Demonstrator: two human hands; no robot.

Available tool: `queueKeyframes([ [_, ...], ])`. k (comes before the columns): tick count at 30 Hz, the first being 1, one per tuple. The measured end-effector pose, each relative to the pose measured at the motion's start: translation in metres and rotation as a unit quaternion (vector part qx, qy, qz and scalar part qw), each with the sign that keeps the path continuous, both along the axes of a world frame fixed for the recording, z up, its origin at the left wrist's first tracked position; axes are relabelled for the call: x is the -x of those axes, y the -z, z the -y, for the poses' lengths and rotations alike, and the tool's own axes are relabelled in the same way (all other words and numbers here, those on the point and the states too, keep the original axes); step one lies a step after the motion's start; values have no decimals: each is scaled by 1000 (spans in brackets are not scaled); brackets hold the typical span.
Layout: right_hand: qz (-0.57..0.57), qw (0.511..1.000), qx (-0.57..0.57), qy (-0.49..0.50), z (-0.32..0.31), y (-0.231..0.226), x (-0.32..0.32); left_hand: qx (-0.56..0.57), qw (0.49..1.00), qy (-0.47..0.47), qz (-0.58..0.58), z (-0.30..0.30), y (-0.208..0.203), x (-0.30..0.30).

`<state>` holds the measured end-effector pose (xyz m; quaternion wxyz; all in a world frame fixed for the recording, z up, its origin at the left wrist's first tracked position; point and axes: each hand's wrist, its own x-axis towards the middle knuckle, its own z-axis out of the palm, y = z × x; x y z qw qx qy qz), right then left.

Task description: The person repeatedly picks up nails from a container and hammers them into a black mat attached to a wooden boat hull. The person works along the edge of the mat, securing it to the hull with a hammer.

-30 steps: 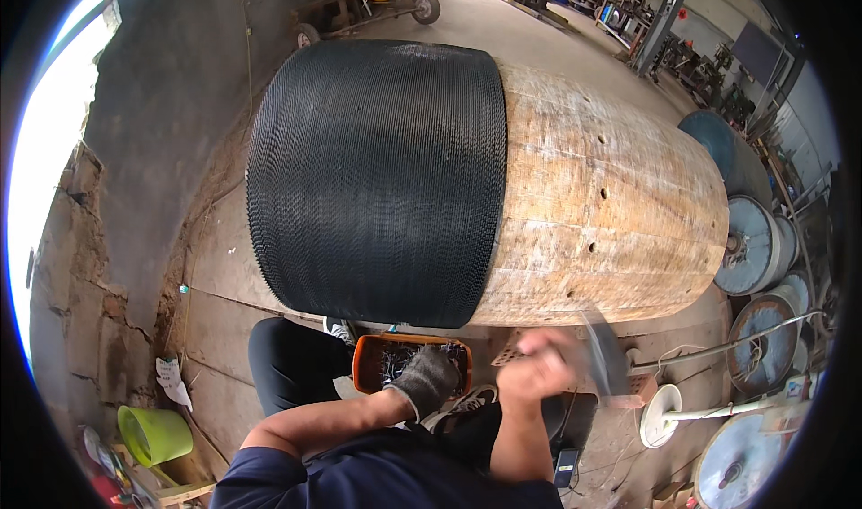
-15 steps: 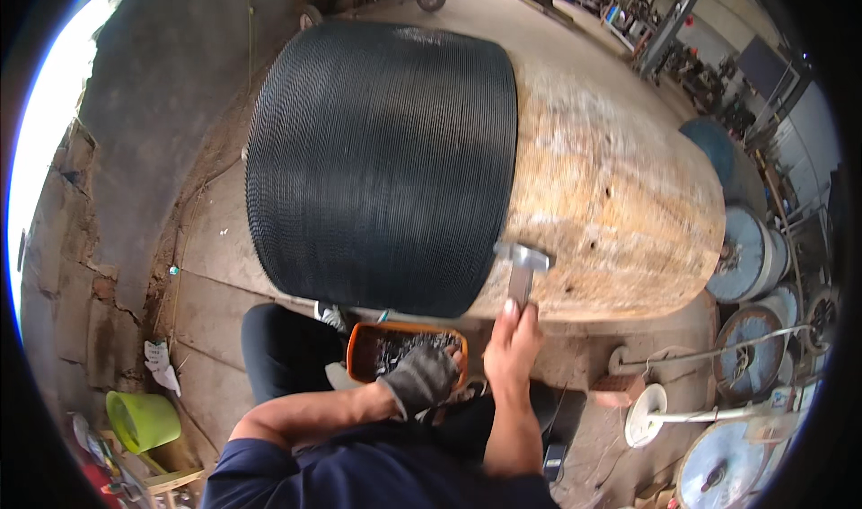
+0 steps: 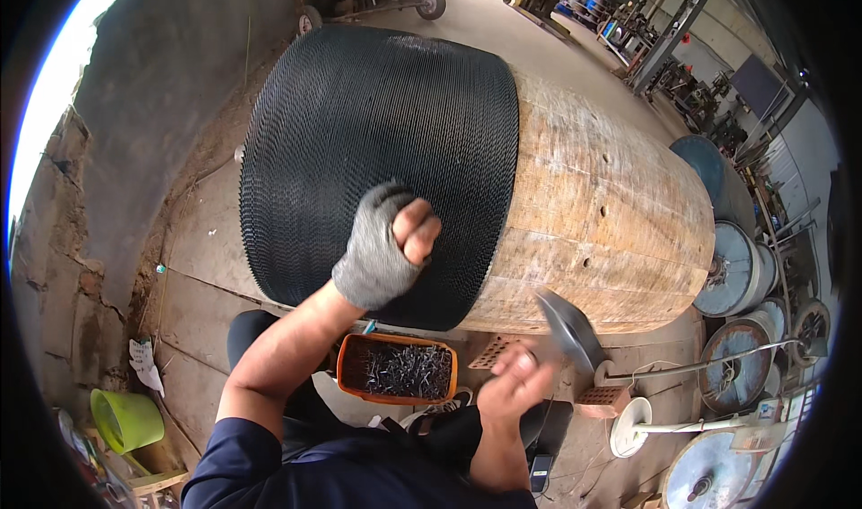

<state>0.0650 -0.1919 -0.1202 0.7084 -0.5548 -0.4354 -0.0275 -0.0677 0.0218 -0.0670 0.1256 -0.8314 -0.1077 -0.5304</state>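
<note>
A large wooden drum (image 3: 620, 195) lies on its side in front of me. Its left part is covered by tightly packed black rows (image 3: 377, 123) with a toothed edge. My left hand (image 3: 384, 244), in a grey glove with bare fingertips, is closed in front of the black rows; anything inside it is hidden. Lower right, my right hand (image 3: 516, 383) grips a hammer (image 3: 572, 329), its metal head tilted and smeared by motion beside the drum's lower edge. Between my arms sits an orange bin (image 3: 344, 374) holding many small dark nail-like pieces (image 3: 409, 370).
A perforated brick (image 3: 611, 399) and a white round base with a pole (image 3: 631, 426) stand to the right. Large metal discs (image 3: 736, 365) line the right side. A yellow-green bucket (image 3: 126, 421) is at lower left, near a dark wall (image 3: 171, 87). A wheeled frame (image 3: 386, 8) stands behind.
My left hand has risen from the orange bin to the black rows. My right hand and the hammer have dropped away from the drum, down and slightly right.
</note>
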Motion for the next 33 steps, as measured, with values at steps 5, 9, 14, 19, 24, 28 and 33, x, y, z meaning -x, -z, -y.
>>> queueKeyframes([
  [5,164,961,174,141,-21,19,-19,14,998,-56,-4,-8,-7,-6],
  [9,100,972,179,117,-4,20,-14,17,998,-62,-5,-2,-13,-6],
  [14,276,919,131,250,-20,7,-16,7,996,-89,-10,-7,-12,-11],
  [19,76,980,158,90,-11,11,-21,-22,989,-143,-21,-10,-11,-17],
  [24,141,984,45,99,-18,2,-25,20,977,-205,-52,-23,-24,-19],
  [28,56,947,290,124,-13,25,-19,20,988,-140,-60,8,-42,-30],
  [33,36,949,299,92,6,32,-20,164,983,56,-62,64,-4,-61],
])
